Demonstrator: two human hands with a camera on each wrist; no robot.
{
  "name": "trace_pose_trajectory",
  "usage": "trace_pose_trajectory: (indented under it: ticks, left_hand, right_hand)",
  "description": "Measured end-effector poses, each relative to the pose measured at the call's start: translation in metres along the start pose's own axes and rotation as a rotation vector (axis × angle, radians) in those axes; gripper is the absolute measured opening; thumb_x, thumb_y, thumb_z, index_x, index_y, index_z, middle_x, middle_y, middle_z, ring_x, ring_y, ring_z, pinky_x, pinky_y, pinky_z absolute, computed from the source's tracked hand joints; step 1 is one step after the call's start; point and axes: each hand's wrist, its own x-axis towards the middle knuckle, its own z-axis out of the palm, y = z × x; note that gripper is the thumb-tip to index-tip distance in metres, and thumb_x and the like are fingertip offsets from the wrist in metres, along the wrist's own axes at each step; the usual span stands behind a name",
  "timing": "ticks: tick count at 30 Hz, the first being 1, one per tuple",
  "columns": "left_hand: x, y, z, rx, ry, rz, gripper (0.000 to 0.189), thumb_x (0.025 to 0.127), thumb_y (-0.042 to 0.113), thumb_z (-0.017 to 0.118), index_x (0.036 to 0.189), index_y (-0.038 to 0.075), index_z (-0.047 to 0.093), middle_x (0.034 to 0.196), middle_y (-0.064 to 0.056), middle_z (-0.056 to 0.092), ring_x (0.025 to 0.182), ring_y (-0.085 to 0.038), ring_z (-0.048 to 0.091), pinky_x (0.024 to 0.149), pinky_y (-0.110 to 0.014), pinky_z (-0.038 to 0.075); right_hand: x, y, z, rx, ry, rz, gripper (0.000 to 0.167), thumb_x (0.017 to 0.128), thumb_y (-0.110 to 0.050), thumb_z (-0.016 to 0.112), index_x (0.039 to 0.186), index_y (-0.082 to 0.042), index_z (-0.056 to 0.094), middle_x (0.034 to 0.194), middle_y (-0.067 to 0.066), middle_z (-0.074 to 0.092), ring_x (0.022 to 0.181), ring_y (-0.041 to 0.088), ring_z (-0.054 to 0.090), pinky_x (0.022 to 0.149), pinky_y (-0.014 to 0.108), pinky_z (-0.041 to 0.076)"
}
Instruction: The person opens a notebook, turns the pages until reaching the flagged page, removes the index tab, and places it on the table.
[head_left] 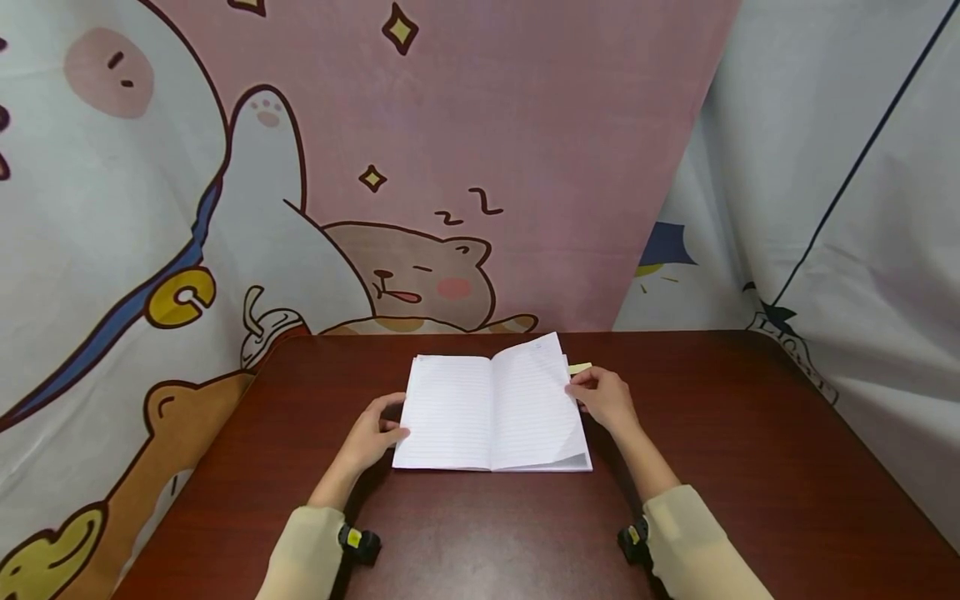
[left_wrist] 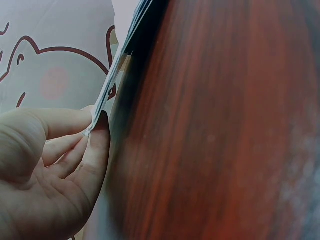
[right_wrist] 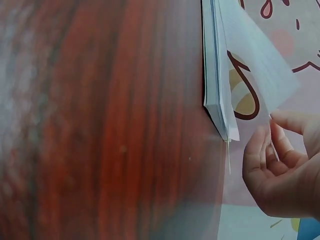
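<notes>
An open notebook with ruled white pages lies on the table in the head view. My left hand pinches its left edge, thumb on top and fingers beneath; the left wrist view shows the thin stack of pages between them. On the other side, my right hand pinches the outer edge of one lifted page, which curves up from the spine. In the right wrist view this page stands apart from the thicker block of pages. A yellow sticky tab juts out beside the right fingertips.
The dark reddish-brown wooden table extends on both sides of the notebook. Behind it hangs a pink and white cartoon cloth, with a white cloth along the right. A black device is strapped on each wrist.
</notes>
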Motion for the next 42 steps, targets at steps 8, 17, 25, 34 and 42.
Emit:
trace_pose_trajectory:
  ticks: [8,17,25,34,42]
  left_hand:
    - [-0.002,0.002,0.000,-0.006,0.002,0.004,0.056,0.089,-0.003,0.069,0.142,0.003,0.050,0.146,-0.022,0.045,0.095,-0.025,0.061,0.072,-0.029,0.054]
    - [0.001,-0.001,0.000,-0.003,-0.001,-0.001,0.056,0.089,-0.004,0.067,0.142,0.003,0.049,0.147,-0.022,0.045,0.094,-0.024,0.061,0.072,-0.028,0.054]
    - [0.000,-0.001,0.000,-0.004,-0.006,0.005,0.055,0.090,-0.003,0.067,0.142,0.002,0.049,0.147,-0.023,0.044,0.094,-0.024,0.062,0.073,-0.029,0.054]
    - [0.000,0.000,0.001,-0.010,-0.005,0.000,0.056,0.090,-0.004,0.067,0.142,0.003,0.049,0.148,-0.023,0.043,0.094,-0.023,0.062,0.073,-0.029,0.055]
    - [0.000,0.000,0.001,-0.010,0.004,0.000,0.055,0.089,-0.005,0.067,0.141,0.002,0.050,0.146,-0.023,0.045,0.092,-0.023,0.062,0.072,-0.029,0.055]
  right_hand:
    - [0.000,-0.002,0.002,0.108,-0.011,-0.002,0.022,0.092,-0.015,0.069,0.105,0.002,0.066,0.095,0.019,0.073,0.072,0.021,0.068,0.072,0.038,0.061]
    - [-0.001,-0.011,0.004,0.166,-0.014,-0.037,0.023,0.093,-0.015,0.068,0.110,0.001,0.066,0.096,0.016,0.074,0.074,0.018,0.066,0.072,0.039,0.061]
    - [-0.003,-0.020,0.008,0.268,-0.042,-0.025,0.024,0.093,-0.013,0.067,0.112,0.002,0.065,0.100,0.016,0.075,0.070,0.007,0.067,0.071,0.035,0.061]
    - [-0.005,-0.027,0.015,0.381,-0.095,0.008,0.026,0.094,-0.010,0.065,0.115,0.006,0.063,0.102,0.015,0.075,0.072,0.011,0.068,0.073,0.036,0.061]
    - [-0.009,-0.034,0.024,0.416,-0.133,-0.010,0.030,0.094,-0.011,0.065,0.119,0.005,0.061,0.103,0.015,0.075,0.074,0.009,0.067,0.076,0.038,0.061]
